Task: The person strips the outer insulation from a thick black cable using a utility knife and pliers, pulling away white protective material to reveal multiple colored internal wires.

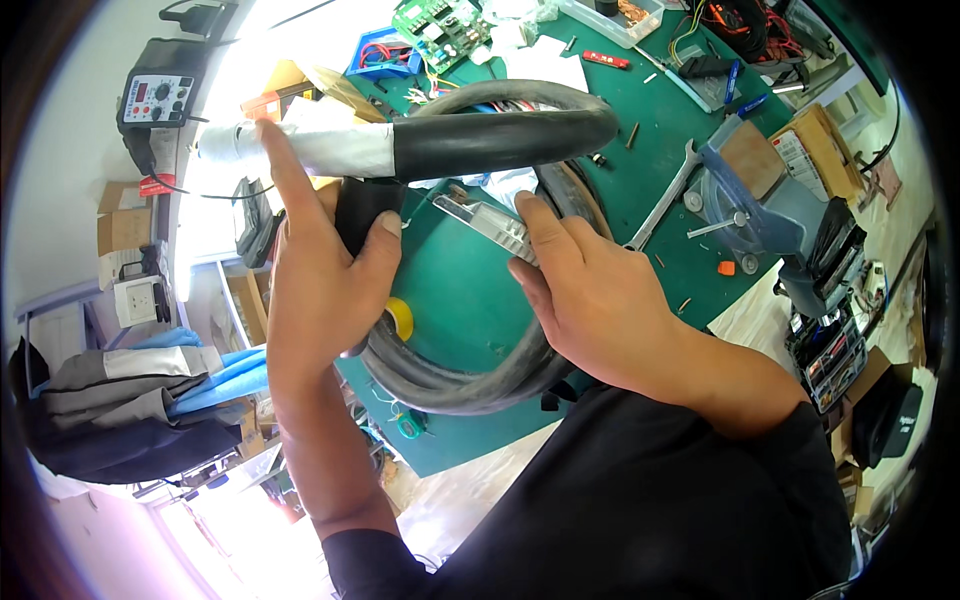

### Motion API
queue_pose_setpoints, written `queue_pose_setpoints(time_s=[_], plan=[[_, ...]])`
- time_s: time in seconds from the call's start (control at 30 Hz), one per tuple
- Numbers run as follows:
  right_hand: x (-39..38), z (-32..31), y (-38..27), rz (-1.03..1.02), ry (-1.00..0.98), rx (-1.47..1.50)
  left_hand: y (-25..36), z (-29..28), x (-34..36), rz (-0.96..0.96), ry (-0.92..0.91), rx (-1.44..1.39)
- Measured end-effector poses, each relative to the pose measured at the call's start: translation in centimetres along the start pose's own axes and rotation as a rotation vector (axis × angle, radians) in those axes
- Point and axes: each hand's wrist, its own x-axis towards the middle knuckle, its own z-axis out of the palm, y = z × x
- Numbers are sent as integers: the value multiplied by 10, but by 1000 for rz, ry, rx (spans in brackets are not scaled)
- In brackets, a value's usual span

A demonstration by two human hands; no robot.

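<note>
My left hand (325, 270) is wrapped round the end of a thick black cable (490, 140), its index finger reaching up against the silver-grey wrapped part (345, 148). Under that wrap, a short black piece (362, 208) lies between thumb and fingers; I cannot tell whether it belongs to the cable. In my right hand (610, 290) is a utility knife (485, 225) with a pale, see-through handle, its tip pointing left toward the cable but apart from it. The cable's remaining loops (450, 390) rest on the green work mat (460, 300).
A wrench (665, 195) lies beside a blue bench vise (745, 190) on the right. Farther back are a green circuit board (440, 35), a blue bin (385, 55) and a red tool (606, 60). A yellow tape roll (399, 318) sits by the coil.
</note>
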Motion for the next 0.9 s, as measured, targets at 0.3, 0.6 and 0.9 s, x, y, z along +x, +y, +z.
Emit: queue_pose_setpoints(time_s=[0.3,0.6,0.9], plan=[[1,-3,-3,-42,1,-105,1,-21,26,125,-248,130],[0,-1,-5,0,0,-61,8,-30,37,127,-384,251],[-6,19,14,-61,96,-109,15,-31,44,57,-491,269]])
